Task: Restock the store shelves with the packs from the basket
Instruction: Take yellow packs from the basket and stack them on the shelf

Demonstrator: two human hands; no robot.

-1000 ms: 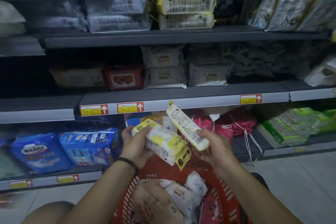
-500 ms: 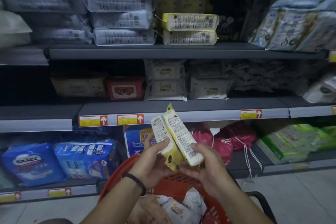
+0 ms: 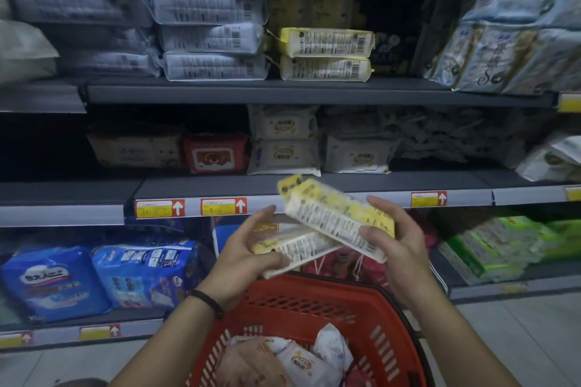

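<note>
Two packs [image 3: 333, 220] (crossed), gripped between hands [image 3: 239, 258] [image 3: 399, 245]

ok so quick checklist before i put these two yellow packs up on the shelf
1. Left hand grips lower pack: ok.
2. Right hand grips upper pack: ok.
3. Packs squared together: not ok, they cross at an angle.
4. Matching yellow stack found on top shelf: ok.
5. Room above that stack: cannot tell, too dark.
6. Basket under the hands if one slips: ok.
</note>
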